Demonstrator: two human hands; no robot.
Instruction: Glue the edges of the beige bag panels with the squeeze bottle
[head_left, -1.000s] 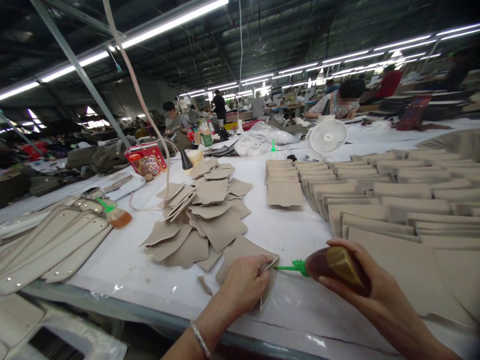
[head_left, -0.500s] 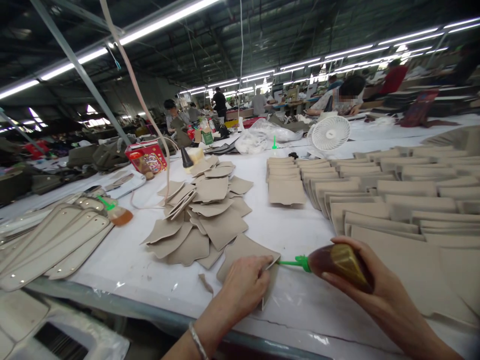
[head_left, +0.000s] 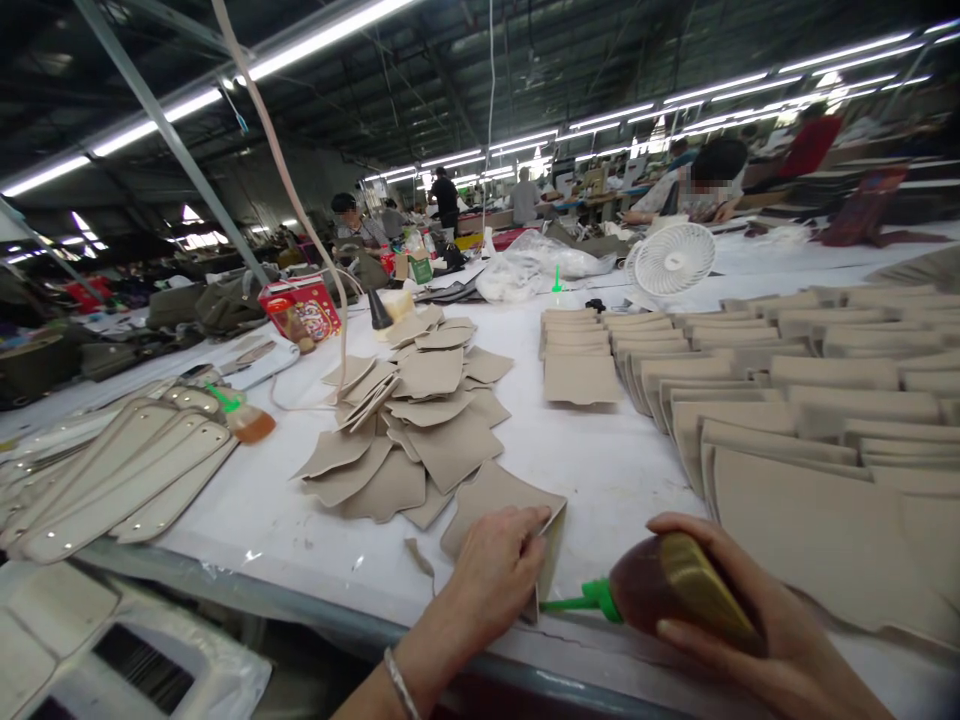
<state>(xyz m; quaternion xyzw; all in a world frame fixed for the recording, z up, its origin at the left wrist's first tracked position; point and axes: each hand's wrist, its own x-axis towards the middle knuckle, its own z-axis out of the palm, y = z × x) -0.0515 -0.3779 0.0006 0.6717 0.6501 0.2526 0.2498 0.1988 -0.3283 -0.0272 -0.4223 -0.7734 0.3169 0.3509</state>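
My left hand (head_left: 496,568) presses and grips a beige flat piece (head_left: 480,496) near the table's front edge, its fingers curled over the right side, where a flap is folded. My right hand (head_left: 776,625) is wrapped round a squeeze bottle (head_left: 675,590) of brown liquid, held tilted almost flat. The bottle's green nozzle (head_left: 581,600) points left, its tip at the lower right corner of the piece, just beside my left fingers. Beyond my left hand lies a loose heap of similar beige pieces (head_left: 427,375).
Overlapping rows of beige pieces (head_left: 810,500) cover the right side. On the left lie long riveted strips (head_left: 142,480) and another green-tipped bottle (head_left: 251,422). Further back are a red box (head_left: 304,308), a white fan (head_left: 675,258) and a clear plastic bag (head_left: 517,268). Co-workers sit and stand behind.
The nozzle has travelled toward me along the piece's right edge, from the upper corner to the lower one. My left hand keeps its hold. The whole view has shifted slightly.
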